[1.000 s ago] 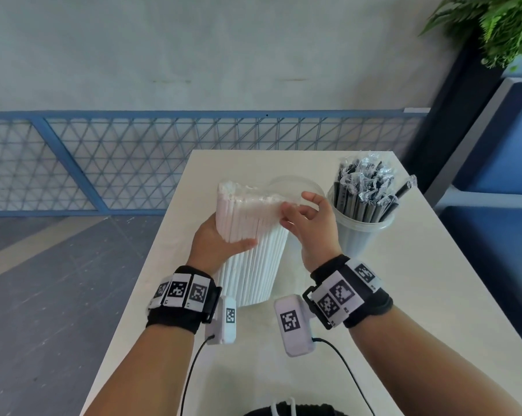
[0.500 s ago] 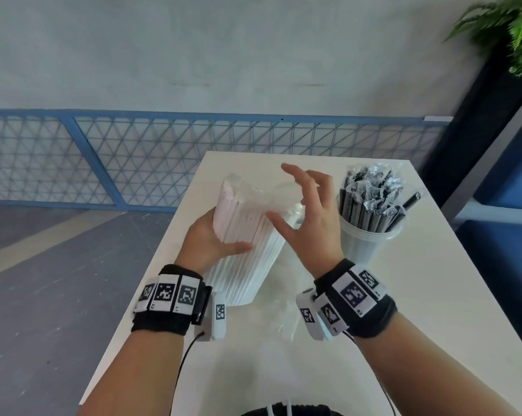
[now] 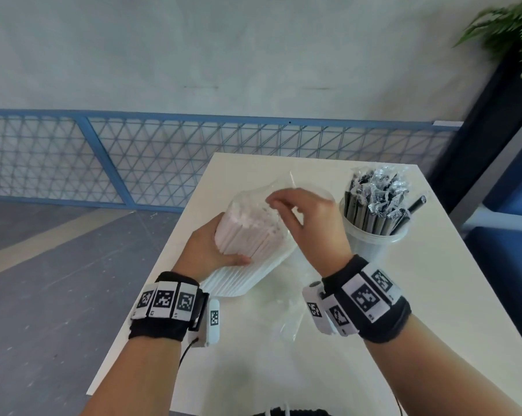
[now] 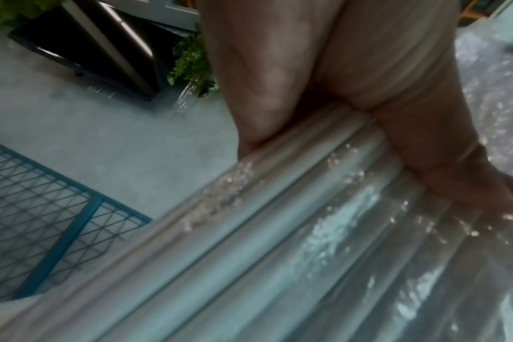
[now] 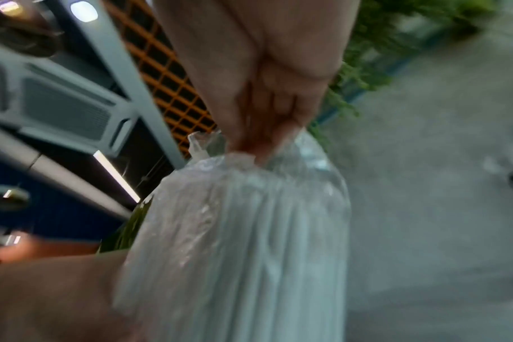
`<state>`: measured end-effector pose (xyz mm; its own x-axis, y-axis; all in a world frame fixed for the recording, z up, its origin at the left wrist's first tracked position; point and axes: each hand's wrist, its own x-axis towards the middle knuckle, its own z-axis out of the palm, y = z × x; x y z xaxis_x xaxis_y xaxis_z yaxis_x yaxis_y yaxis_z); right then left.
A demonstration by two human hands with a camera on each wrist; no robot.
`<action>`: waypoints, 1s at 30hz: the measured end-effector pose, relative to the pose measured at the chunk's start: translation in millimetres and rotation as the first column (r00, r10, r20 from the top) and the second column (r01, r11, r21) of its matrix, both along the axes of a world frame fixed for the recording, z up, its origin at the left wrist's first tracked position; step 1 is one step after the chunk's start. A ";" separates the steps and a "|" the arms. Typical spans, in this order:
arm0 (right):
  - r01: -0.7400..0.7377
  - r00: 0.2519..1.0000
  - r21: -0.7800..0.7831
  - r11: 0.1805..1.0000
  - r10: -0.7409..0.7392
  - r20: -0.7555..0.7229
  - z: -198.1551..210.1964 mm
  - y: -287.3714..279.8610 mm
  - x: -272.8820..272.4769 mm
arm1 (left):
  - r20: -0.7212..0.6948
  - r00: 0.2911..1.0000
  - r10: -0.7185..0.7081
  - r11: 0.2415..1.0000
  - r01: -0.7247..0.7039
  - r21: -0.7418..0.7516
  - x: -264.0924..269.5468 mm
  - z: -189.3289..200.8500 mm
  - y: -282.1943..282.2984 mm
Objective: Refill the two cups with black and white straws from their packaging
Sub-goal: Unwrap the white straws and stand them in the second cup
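The bundle of white straws [image 3: 247,232] leans over the bench [image 3: 434,310], just left of the cup of black straws [image 3: 374,232], its long axis running from its foot near the left wrist up and away toward that cup. The left hand [image 3: 205,250] wraps the bundle's middle; the right hand [image 3: 307,223], nearer the upper end, pinches the clear wrapping [image 5: 249,162] there, ready, I'd judge, to strip it. I count one white bundle and one filled cup; a second cup's rim seems to show behind the right hand.
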<state>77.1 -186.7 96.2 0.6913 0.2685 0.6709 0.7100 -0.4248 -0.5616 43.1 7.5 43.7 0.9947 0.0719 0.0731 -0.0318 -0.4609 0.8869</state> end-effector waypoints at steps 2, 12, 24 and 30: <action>-0.017 0.998 -0.147 0.989 0.008 -0.060 -6.7 2.3 1.7 | -0.009 1.000 -0.018 1.000 0.018 -0.006 -3.7 -6.8 0.3; -0.259 0.924 -0.447 0.856 0.085 -0.374 9.7 12.3 -1.1 | -0.072 0.995 -0.069 0.996 0.065 -0.054 -0.9 -26.2 9.6; -0.139 0.945 -0.433 0.890 -0.011 -0.325 -31.6 33.4 -5.3 | -0.097 0.995 -0.035 0.997 0.029 -0.071 1.8 -28.1 5.3; -0.145 0.948 -0.488 0.861 -0.021 -0.319 -25.8 40.4 -2.9 | -0.102 0.994 -0.035 0.996 0.026 -0.086 5.5 -31.1 7.9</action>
<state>74.2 -146.3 70.4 0.8069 0.5579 0.1939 0.5747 -0.6659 -0.4757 48.6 15.4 12.6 0.9984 0.0429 -0.0356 0.0494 -0.3844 0.9219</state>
